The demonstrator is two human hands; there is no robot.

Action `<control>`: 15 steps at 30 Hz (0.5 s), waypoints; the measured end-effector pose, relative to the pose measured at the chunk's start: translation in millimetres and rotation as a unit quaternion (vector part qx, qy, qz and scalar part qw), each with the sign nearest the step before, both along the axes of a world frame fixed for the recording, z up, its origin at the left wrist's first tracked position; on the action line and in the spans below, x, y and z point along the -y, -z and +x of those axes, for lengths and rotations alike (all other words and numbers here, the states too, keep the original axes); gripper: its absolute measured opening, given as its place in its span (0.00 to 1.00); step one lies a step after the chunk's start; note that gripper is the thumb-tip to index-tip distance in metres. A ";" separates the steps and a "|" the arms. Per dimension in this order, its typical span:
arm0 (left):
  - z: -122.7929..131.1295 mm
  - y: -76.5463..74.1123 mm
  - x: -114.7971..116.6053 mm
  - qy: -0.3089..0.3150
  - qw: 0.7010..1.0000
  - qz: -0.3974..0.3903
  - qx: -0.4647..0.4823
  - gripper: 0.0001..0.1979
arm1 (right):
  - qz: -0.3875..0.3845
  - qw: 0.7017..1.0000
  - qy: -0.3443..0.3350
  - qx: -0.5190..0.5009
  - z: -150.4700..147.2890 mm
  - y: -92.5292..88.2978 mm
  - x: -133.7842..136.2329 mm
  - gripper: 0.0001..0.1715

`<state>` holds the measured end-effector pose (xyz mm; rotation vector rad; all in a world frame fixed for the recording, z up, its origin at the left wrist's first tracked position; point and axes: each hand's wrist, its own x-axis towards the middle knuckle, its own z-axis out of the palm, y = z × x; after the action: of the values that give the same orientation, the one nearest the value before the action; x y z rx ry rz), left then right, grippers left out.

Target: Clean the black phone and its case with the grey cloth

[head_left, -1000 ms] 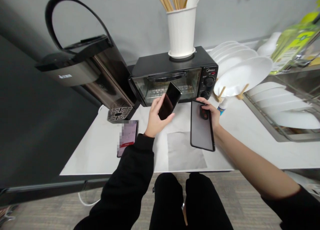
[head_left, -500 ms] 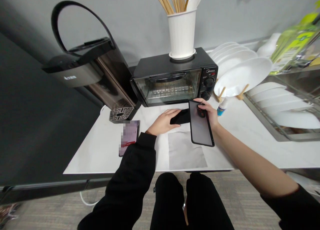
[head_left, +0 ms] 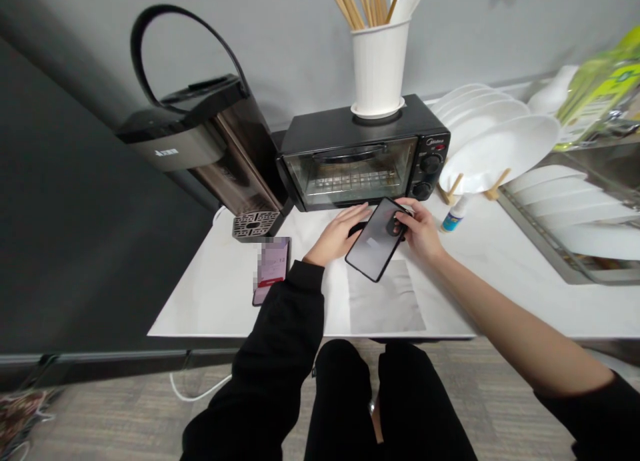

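My right hand (head_left: 423, 231) grips a translucent phone case (head_left: 375, 244) with a black rim by its upper end. The case is tilted, its lower end pointing left toward me. My left hand (head_left: 340, 236) is around the left end of a black phone (head_left: 356, 231) low over the counter, fingers along the far side and thumb along the near side. Most of that phone is hidden behind the case. A grey cloth (head_left: 385, 304) lies flat just below both hands. To the left, another phone (head_left: 274, 267) with a lit screen rests near my left sleeve.
Behind my hands stands a black toaster oven (head_left: 350, 161), with a white pot (head_left: 380, 67) of chopsticks on top. A water dispenser (head_left: 240, 161) is at left. White plates (head_left: 500, 141), a small bottle (head_left: 453, 215) and a dish rack (head_left: 535, 241) are at right.
The case in my right hand has turned, its lower end swinging left over the black phone, which is now more covered. The view has shifted slightly left.
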<state>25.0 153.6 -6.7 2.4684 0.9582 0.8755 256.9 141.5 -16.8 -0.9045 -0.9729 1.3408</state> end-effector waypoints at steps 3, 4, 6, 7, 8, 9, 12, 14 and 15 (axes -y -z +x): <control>-1.5 -18.1 26.7 -0.124 0.985 -0.016 0.122 0.21 | -0.003 0.999 0.046 0.015 2.3 -0.3 9.3 0.30; -0.9 -23.1 42.1 -0.150 0.974 -0.036 0.165 0.22 | -0.007 0.998 0.061 0.020 2.9 -0.6 15.2 0.30; 2.3 -28.7 79.8 -0.144 0.970 -0.080 0.178 0.24 | -0.019 0.996 0.087 0.030 2.7 -0.7 30.9 0.29; 4.7 -28.8 99.5 -0.142 0.976 -0.082 0.140 0.28 | -0.026 0.995 0.093 0.034 1.4 -0.2 40.2 0.29; 7.2 -27.3 118.0 -0.164 0.980 -0.072 0.083 0.38 | -0.032 0.994 0.094 0.037 -0.9 0.6 49.9 0.29; 9.4 -24.4 134.0 -0.203 0.977 -0.052 0.034 0.46 | -0.038 0.994 0.090 0.039 -4.1 1.5 59.6 0.29; 10.5 -13.1 161.3 -0.273 0.961 0.008 -0.040 0.48 | -0.058 0.996 0.053 0.039 -16.4 3.7 85.0 0.30; 5.2 -6.7 165.0 -0.288 0.955 0.035 -0.053 0.43 | -0.068 0.997 0.018 0.042 -21.8 3.2 97.2 0.30; 1.2 -4.3 164.8 -0.290 0.954 0.041 -0.056 0.41 | -0.073 0.996 -0.002 0.042 -22.1 2.2 102.0 0.31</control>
<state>26.3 -11.2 -2.4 2.3461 1.7737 0.9638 234.9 39.5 -19.1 -1.0773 -0.9491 1.4003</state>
